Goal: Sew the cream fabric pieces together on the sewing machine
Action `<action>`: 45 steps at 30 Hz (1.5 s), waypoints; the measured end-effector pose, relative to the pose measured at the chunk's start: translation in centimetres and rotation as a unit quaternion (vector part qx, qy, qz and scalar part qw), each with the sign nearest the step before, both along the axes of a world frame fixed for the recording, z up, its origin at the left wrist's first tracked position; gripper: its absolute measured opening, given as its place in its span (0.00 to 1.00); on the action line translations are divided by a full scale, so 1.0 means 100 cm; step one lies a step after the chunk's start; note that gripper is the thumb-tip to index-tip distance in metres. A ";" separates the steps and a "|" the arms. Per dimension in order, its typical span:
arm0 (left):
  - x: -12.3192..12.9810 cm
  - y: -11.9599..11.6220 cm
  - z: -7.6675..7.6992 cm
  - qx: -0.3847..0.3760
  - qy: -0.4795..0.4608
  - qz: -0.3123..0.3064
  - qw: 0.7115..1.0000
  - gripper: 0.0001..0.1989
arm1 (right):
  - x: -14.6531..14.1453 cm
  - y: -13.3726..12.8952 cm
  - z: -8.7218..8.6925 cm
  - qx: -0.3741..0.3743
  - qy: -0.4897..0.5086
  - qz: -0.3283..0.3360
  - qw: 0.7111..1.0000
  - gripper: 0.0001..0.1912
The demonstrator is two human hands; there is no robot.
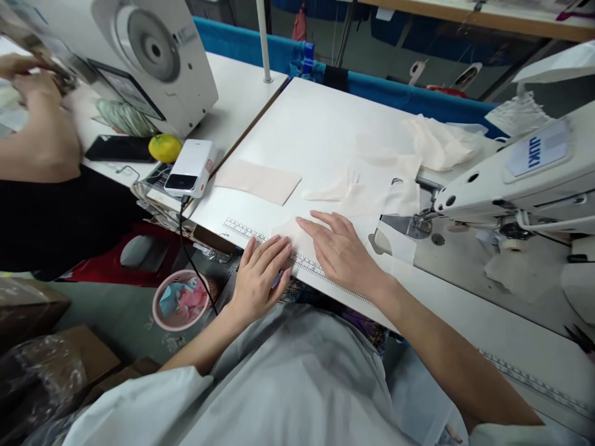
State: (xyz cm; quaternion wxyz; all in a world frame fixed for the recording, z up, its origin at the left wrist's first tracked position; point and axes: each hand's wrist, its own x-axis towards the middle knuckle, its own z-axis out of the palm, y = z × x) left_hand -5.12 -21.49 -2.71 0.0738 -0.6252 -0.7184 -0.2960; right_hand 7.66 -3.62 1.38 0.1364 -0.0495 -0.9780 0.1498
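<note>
My left hand lies flat at the table's front edge, fingers together and stretched out over the printed ruler. Under its fingertips is a small pale cloth piece, partly covered by both hands. My right hand rests on the right part of that cloth with its fingers spread. Beyond them a longer pale pink fabric strip lies flat on the white table. To the right of the strip, several thin cream fabric pieces overlap and reach toward the sewing machine's needle area.
A white sewing machine stands at the right, with crumpled fabric behind it. At the left are a power bank with a cable, a yellow fruit and a second machine beside a co-worker's arm. A pink basket holds scraps below.
</note>
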 end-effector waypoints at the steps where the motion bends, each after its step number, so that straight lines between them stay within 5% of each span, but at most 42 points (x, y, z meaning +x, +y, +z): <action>1: -0.001 0.000 0.000 -0.004 0.003 0.000 1.000 0.25 | -0.006 0.000 -0.003 0.002 -0.009 0.002 1.000 0.30; 15: -0.004 -0.002 -0.002 0.008 -0.011 -0.002 1.000 0.22 | -0.011 0.002 -0.017 0.036 0.002 -0.045 0.998 0.27; 23: -0.025 -0.013 -0.003 0.083 -0.015 0.096 0.992 0.17 | 0.022 0.014 0.000 0.017 0.060 -0.088 0.994 0.22; 27: -0.027 -0.011 -0.002 0.078 -0.016 0.084 0.993 0.16 | 0.033 0.016 0.003 0.008 0.047 -0.088 0.995 0.23; 33: -0.016 0.005 0.000 0.032 0.000 -0.003 0.999 0.23 | 0.000 0.008 0.001 -0.019 0.002 -0.036 0.999 0.26; 45: -0.021 0.006 0.002 -0.028 0.036 0.013 0.999 0.25 | -0.022 0.003 -0.014 0.040 -0.022 -0.059 0.997 0.27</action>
